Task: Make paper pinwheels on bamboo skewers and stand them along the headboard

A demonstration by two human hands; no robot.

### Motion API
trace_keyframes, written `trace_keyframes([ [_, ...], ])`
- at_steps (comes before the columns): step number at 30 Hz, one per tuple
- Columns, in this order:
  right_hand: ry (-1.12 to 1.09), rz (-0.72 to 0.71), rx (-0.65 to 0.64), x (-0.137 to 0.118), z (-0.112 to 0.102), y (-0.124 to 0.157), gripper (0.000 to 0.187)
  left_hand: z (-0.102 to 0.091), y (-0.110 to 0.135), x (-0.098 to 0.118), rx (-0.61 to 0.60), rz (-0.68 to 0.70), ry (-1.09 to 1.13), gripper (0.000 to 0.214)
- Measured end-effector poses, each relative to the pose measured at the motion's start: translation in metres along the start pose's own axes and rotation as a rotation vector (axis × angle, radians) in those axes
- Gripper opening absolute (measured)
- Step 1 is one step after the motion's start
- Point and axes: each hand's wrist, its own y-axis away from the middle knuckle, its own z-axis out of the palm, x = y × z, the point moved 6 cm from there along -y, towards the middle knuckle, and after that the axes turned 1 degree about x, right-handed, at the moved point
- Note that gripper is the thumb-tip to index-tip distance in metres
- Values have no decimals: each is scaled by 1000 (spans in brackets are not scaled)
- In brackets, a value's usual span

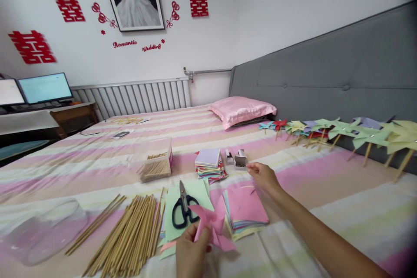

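Note:
My left hand (193,245) pinches a pink paper pinwheel (213,224) at its middle, with the blades folded inward. My right hand (264,177) is beside a small open box (240,162) of tiny metal pieces, thumb and fingertips together at its right edge. Whether anything sits between those fingertips is too small to tell. Dark-handled scissors (184,208) lie on green paper (172,226), just behind the pinwheel. To the pinwheel's right is a pile of cut paper squares (249,206), pink on top.
Wooden sticks (130,230) lie front left near a clear plastic container (48,230). A tub of thin sticks (156,168) and a paper stack (208,163) stand further back. Several finished pinwheels (368,137) line the grey headboard (325,65). A pink pillow (243,110) lies beyond.

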Motion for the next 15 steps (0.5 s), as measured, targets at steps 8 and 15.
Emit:
trace_keyframes([
  [8,381,10,-105,3,23,-42,21,-1,-5,0,-12,7,8,26],
  [15,592,72,-154,11,41,-63,23,0,-7,1,-1,28,33,23],
])
